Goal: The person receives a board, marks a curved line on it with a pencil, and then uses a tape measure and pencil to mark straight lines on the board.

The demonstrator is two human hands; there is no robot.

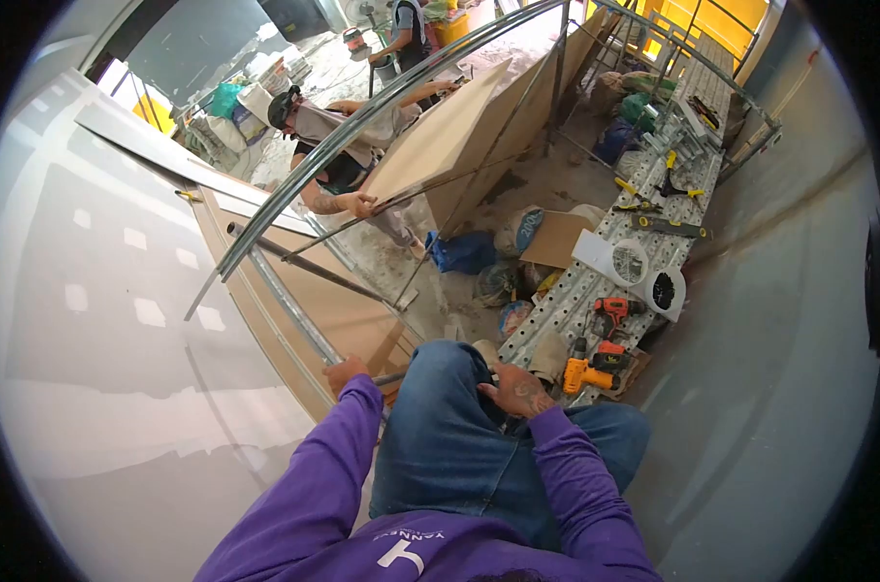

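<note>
I sit high up on a perforated metal scaffold platform [595,281] and look down. My left hand [346,372], in a purple sleeve, grips the top edge of a large plasterboard sheet [304,291] beside a metal stud [289,306]. My right hand [517,391] rests flat on my knee in blue jeans, holding nothing. Below, a co-worker in a dark cap [283,107] holds another plasterboard sheet [440,136] with one hand at its lower corner.
On the platform lie a yellow drill [583,373], an orange drill [614,310], two white tubs [665,289] of screws, yellow-handled pliers [677,184] and a level. A curved metal rail [362,121] crosses in front. Bags and cardboard litter the floor. Another person stands far back.
</note>
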